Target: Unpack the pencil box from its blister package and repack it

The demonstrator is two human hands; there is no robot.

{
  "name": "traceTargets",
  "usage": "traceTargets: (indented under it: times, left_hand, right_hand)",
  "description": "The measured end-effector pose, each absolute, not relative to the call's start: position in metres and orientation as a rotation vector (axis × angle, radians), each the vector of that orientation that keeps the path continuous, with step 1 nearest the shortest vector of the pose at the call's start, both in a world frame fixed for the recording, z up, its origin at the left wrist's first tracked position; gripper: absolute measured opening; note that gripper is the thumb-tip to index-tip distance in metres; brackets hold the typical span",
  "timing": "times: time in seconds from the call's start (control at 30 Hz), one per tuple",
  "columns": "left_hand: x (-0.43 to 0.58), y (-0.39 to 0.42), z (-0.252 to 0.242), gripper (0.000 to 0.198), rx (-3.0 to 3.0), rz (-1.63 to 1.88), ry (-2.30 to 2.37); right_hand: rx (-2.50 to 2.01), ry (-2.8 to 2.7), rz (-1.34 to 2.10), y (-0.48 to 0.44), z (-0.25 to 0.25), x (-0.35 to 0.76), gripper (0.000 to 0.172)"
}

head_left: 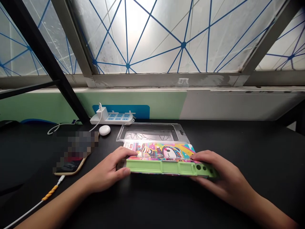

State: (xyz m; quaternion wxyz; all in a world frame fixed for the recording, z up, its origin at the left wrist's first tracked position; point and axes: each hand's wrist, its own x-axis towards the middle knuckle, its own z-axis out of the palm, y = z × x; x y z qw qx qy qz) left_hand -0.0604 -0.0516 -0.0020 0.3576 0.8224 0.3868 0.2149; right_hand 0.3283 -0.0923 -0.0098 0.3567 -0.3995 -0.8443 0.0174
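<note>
A pencil case [154, 167] with a light green side and a colourful cartoon lid is held between both hands above the black table. My left hand [111, 170] grips its left end, thumb on the green side and fingers over the top edge. My right hand [221, 175] is closed round the right end, with fingers on the lid and thumb below. Three dark round holes show at the green side's right end. Just behind the case lies a clear plastic tray-shaped package [183, 135], its near edge partly hidden by the case.
On the left are a partly blurred phone [78, 165] with a white charging cable [28, 211], and a white earbud-like case [104, 130]. A white power strip [119, 119] stands by the wall. A black slanted post [47, 60] rises at left. A small clear cup [183, 82] sits on the window ledge.
</note>
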Motion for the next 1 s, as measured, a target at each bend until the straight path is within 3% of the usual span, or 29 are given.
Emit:
traceTargets:
  times: [0.2, 0.27, 0.57, 0.7, 0.83, 1.0]
  left_hand:
    - [-0.049, -0.055, 0.004, 0.031, 2.257, 0.421, 1.083]
    - [-0.046, -0.056, 0.003, 0.031, 2.283, 0.412, 1.121]
    - [-0.052, -0.056, -0.014, 0.093, 2.346, 0.39, 1.232]
    - [-0.054, -0.056, -0.011, 0.102, 2.29, 0.409, 1.228]
    - [-0.055, -0.056, -0.008, 0.093, 2.245, 0.471, 1.17]
    - [-0.054, -0.057, -0.008, 0.102, 2.147, 0.516, 1.197]
  right_hand:
    - [-1.338, -1.931, 0.303, -0.081, -0.012, 0.329, 0.025]
    - [-1.427, -1.846, 0.417, -0.074, -0.013, 0.326, 0.027]
    - [-1.561, -1.867, 0.726, -0.057, -0.012, 0.321, 0.04]
    - [-1.565, -1.972, 0.557, -0.055, -0.01, 0.321, 0.041]
    - [-1.386, -2.162, 0.138, -0.053, -0.009, 0.322, 0.029]
    - [-1.179, -2.4, -0.293, -0.055, -0.001, 0.298, 0.023]
